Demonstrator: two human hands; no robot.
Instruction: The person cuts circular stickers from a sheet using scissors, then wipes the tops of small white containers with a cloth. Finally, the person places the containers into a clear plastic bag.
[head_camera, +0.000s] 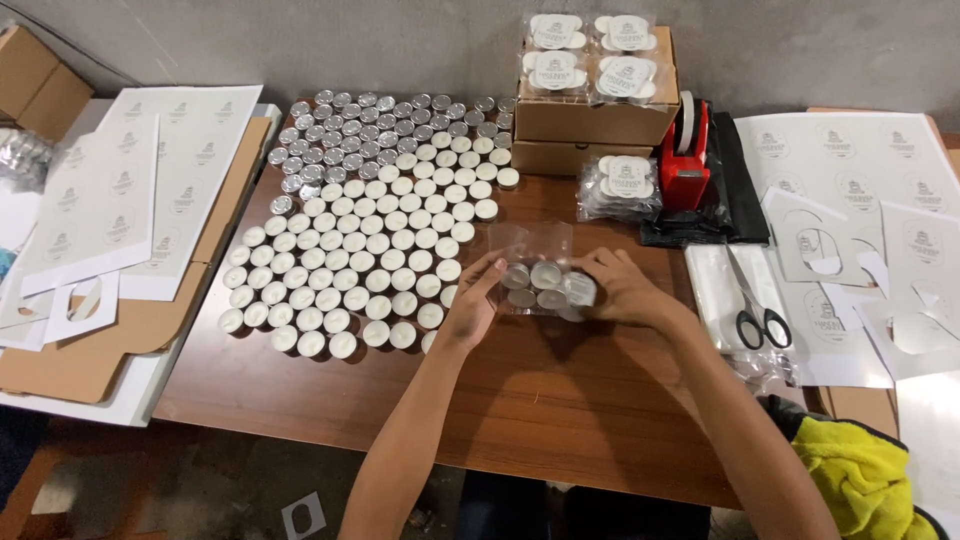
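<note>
A clear plastic bag holding a few tealight candles sat on the wooden table, caught between both hands. The step in hand looked like bagging; next would likely call for squaring the candles and closing the bag's open top. The left hand pinched the bag's left edge, fingers closed on it; the right hand clamped its right side. Left of the fingers lay rows of loose tealights; beyond the right hand, scissors and a red tape dispenser.
</note>
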